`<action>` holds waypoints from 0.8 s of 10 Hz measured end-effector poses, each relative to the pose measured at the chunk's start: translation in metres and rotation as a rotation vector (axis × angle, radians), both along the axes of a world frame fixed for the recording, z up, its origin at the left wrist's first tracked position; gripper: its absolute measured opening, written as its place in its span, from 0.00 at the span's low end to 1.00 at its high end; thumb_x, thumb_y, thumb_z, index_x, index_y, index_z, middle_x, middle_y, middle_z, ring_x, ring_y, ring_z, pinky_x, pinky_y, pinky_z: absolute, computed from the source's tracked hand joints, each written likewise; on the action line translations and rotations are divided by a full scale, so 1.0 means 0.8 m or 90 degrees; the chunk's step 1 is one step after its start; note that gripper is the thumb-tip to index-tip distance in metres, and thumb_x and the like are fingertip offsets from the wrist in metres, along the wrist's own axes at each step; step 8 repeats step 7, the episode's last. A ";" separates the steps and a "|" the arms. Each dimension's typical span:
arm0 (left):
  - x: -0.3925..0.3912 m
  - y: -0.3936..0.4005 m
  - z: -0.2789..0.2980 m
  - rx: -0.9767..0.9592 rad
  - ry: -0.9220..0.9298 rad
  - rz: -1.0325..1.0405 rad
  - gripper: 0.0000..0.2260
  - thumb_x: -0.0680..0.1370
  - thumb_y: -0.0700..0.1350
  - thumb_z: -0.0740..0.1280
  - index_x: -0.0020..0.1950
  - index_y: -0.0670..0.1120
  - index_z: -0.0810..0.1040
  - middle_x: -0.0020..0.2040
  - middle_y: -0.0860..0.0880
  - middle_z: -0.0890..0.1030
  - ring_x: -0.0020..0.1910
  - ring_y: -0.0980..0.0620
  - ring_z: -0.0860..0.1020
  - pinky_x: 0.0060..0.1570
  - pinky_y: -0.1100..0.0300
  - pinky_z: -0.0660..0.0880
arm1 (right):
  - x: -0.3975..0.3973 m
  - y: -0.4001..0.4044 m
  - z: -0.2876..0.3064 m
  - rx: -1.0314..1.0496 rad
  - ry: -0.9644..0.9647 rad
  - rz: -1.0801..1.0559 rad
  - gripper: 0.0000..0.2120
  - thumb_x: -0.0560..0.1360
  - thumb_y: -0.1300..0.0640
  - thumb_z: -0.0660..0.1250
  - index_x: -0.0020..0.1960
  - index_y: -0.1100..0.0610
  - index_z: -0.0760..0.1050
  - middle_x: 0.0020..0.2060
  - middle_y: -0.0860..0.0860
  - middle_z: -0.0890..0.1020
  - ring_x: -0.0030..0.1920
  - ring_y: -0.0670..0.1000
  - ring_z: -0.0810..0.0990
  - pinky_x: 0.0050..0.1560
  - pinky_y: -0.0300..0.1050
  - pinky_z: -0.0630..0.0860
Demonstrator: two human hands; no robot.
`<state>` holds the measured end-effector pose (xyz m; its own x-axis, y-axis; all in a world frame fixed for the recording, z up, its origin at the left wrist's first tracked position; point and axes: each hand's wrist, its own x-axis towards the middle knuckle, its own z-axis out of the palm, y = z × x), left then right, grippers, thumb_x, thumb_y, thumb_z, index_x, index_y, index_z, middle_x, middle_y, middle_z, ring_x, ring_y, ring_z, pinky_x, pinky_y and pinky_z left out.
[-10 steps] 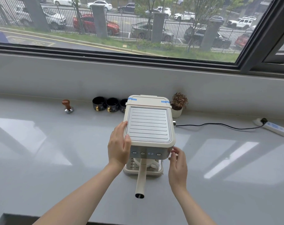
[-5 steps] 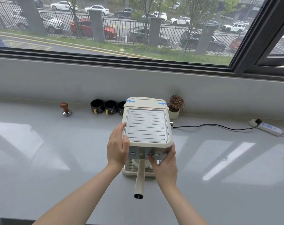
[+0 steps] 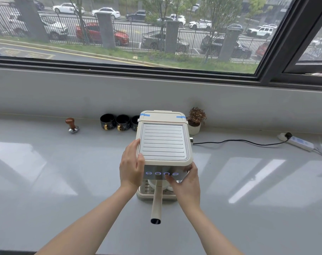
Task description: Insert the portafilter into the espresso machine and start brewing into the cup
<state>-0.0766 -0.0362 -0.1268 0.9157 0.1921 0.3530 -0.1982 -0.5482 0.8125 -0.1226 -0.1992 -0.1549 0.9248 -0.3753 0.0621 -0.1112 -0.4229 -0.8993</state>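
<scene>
We find the espresso machine [image 3: 164, 142] standing on the grey surface [image 3: 46, 181] below the window. The portafilter [image 3: 156, 205] sits seated under its front, handle pointing toward the viewer. The cup [image 3: 156, 184] stands on the drip tray beneath, mostly hidden. The left hand [image 3: 131, 168] grips the machine's left front corner. The right hand [image 3: 186, 181] rests loosely spread at the right front, thumb on a lit button [image 3: 166, 173].
</scene>
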 end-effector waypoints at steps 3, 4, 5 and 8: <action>-0.003 0.002 0.002 0.004 0.005 -0.003 0.25 0.74 0.51 0.49 0.68 0.46 0.69 0.66 0.48 0.75 0.65 0.51 0.71 0.62 0.56 0.69 | 0.007 -0.008 0.015 -0.054 -0.058 0.059 0.50 0.58 0.50 0.79 0.72 0.46 0.53 0.66 0.43 0.68 0.63 0.47 0.71 0.52 0.43 0.72; -0.004 0.001 0.001 0.008 -0.002 -0.002 0.25 0.74 0.51 0.49 0.68 0.46 0.69 0.66 0.48 0.75 0.64 0.52 0.71 0.62 0.55 0.69 | 0.005 -0.013 0.024 -0.052 -0.066 0.071 0.49 0.60 0.52 0.79 0.72 0.43 0.53 0.67 0.43 0.66 0.66 0.47 0.69 0.55 0.45 0.73; -0.003 0.003 0.001 0.008 0.006 -0.001 0.25 0.74 0.51 0.49 0.68 0.46 0.69 0.66 0.48 0.75 0.64 0.51 0.71 0.62 0.54 0.69 | 0.002 -0.015 0.057 -0.102 -0.168 0.077 0.39 0.65 0.54 0.77 0.69 0.49 0.59 0.66 0.45 0.68 0.65 0.48 0.71 0.59 0.50 0.75; 0.001 0.004 -0.003 -0.022 -0.005 0.004 0.25 0.74 0.52 0.49 0.68 0.47 0.69 0.66 0.49 0.75 0.64 0.52 0.71 0.62 0.56 0.69 | -0.015 -0.026 0.242 -0.024 -0.630 0.043 0.08 0.75 0.63 0.65 0.54 0.60 0.74 0.53 0.58 0.77 0.53 0.59 0.78 0.50 0.51 0.78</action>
